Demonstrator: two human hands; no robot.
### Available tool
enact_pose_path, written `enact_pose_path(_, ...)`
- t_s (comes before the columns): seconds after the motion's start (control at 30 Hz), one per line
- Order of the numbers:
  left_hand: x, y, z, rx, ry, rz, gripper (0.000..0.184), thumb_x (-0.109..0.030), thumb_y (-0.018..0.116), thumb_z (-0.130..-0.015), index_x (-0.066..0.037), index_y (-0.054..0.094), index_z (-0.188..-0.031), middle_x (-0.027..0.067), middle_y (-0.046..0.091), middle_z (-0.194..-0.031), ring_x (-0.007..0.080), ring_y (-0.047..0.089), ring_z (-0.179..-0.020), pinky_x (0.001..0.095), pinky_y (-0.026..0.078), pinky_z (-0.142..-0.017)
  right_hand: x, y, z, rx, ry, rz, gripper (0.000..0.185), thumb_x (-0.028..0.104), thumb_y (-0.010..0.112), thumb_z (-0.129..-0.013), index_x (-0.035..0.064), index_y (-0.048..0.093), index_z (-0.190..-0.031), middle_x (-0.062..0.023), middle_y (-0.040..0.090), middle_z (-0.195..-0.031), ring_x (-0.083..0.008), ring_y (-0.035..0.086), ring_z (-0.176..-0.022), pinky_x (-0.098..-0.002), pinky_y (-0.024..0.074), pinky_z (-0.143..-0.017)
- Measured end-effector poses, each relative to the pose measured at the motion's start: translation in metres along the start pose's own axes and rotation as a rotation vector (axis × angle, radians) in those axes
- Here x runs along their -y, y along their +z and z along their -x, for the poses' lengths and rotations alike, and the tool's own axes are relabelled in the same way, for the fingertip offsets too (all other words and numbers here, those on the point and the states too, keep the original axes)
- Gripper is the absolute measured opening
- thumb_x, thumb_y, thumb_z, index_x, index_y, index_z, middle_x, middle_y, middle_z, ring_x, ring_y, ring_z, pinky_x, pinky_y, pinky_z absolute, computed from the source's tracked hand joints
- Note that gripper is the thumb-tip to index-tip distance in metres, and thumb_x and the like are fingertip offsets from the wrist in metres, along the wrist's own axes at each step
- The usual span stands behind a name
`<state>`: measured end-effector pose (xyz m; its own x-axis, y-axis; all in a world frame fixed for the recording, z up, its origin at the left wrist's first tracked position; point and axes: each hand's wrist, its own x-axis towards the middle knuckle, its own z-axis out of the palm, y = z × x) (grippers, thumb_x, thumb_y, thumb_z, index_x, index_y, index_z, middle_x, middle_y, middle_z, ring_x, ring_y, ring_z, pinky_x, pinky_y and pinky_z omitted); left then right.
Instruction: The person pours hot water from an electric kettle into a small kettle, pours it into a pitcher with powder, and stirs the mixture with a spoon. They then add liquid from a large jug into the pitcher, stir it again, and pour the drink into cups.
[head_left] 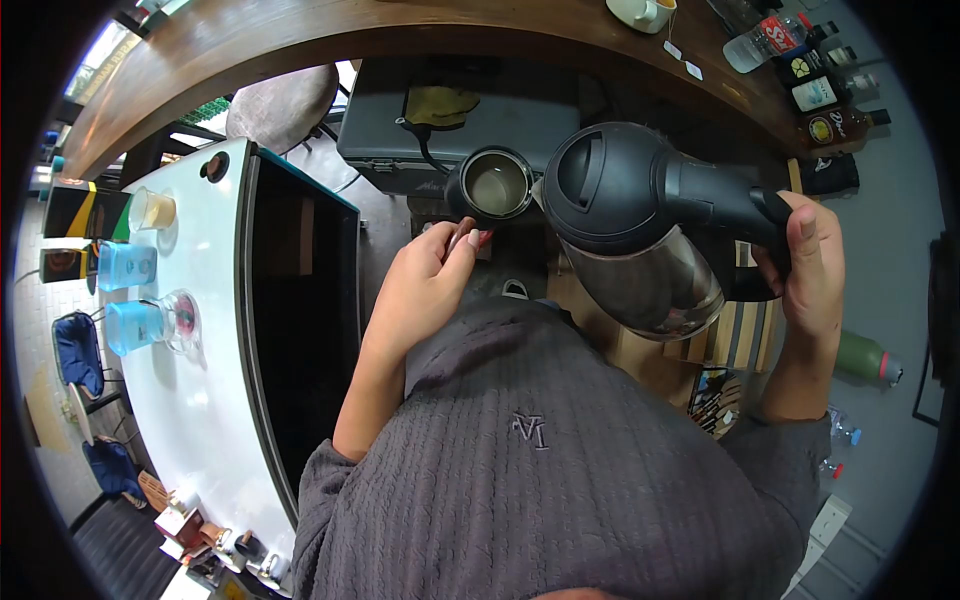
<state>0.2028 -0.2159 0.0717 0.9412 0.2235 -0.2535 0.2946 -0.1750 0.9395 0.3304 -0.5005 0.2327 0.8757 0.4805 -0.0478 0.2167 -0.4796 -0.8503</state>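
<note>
Left hand (420, 285): pinching the brown handle (459, 236) of the dark cup (500, 166), upper centre, mouth up, presumably to keep it level | right hand (812, 265): wrapped round the kettle (605, 195) grip, right of centre, body tilted, likely sparing the fingers contact with it

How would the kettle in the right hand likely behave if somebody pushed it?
With its hard-looking lid, the kettle probably would not bend. Its see-through body may be glass, so perhaps fragile. Held by its side handle in the right hand, it could twist.
</note>
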Motion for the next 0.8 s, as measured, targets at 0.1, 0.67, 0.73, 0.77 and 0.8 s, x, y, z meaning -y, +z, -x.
enact_pose_path(0.1, -0.003, 0.004, 0.005, -0.016, -0.002, -0.024, 0.030, -0.026, 0.052, -0.097, -0.002, 0.055, -0.079, -0.0043, 0.045, -0.060, 0.0039, 0.039, -0.052, 0.0236, 0.032, -0.048, 0.009, 0.000, -0.004, -0.019, -0.023, 0.046, 0.067, 0.063, 0.043, -0.092, -0.0009, 0.060, -0.083, 0.0011, 0.047, -0.055, -0.0029, 0.036, -0.041, -0.0184, 0.0235, -0.037)
enact_pose_path(0.67, -0.014, 0.017, 0.017, -0.038, -0.031, -0.023, 0.033, -0.025, 0.054, -0.093, 0.007, 0.055, -0.083, 0.0177, 0.054, -0.063, 0.0218, 0.054, -0.057, 0.0334, 0.044, -0.060, 0.017, -0.013, -0.013, 0.145, -0.004, 0.019, 0.057, 0.056, 0.043, -0.096, 0.0048, 0.058, -0.075, 0.0039, 0.047, -0.058, -0.0013, 0.040, -0.046, -0.0162, 0.0297, -0.041)
enact_pose_path(0.73, -0.014, 0.017, 0.016, -0.011, -0.055, -0.014, 0.034, -0.025, 0.054, -0.093, 0.007, 0.055, -0.084, 0.0189, 0.056, -0.064, 0.0228, 0.055, -0.059, 0.0335, 0.045, -0.062, 0.014, -0.014, -0.013, 0.143, -0.011, 0.022, 0.058, 0.057, 0.042, -0.095, 0.0046, 0.059, -0.075, 0.0038, 0.047, -0.058, -0.0012, 0.040, -0.046, -0.0162, 0.0290, -0.041)
enact_pose_path(0.77, -0.014, 0.018, 0.016, -0.012, -0.053, -0.013, 0.034, -0.025, 0.054, -0.093, 0.007, 0.055, -0.084, 0.0189, 0.056, -0.064, 0.0228, 0.055, -0.059, 0.0335, 0.045, -0.062, 0.013, -0.014, -0.014, 0.140, -0.020, 0.024, 0.060, 0.058, 0.041, -0.095, 0.0044, 0.059, -0.075, 0.0037, 0.047, -0.057, -0.0012, 0.040, -0.045, -0.0162, 0.0284, -0.040)
enact_pose_path(0.8, -0.015, 0.019, 0.016, -0.018, -0.046, -0.039, 0.034, -0.025, 0.054, -0.093, 0.007, 0.055, -0.084, 0.0193, 0.056, -0.065, 0.0228, 0.056, -0.060, 0.0338, 0.045, -0.062, 0.012, -0.014, -0.014, 0.140, -0.023, 0.025, 0.060, 0.058, 0.041, -0.095, 0.0044, 0.059, -0.075, 0.0037, 0.047, -0.057, -0.0012, 0.040, -0.045, -0.0162, 0.0284, -0.040)
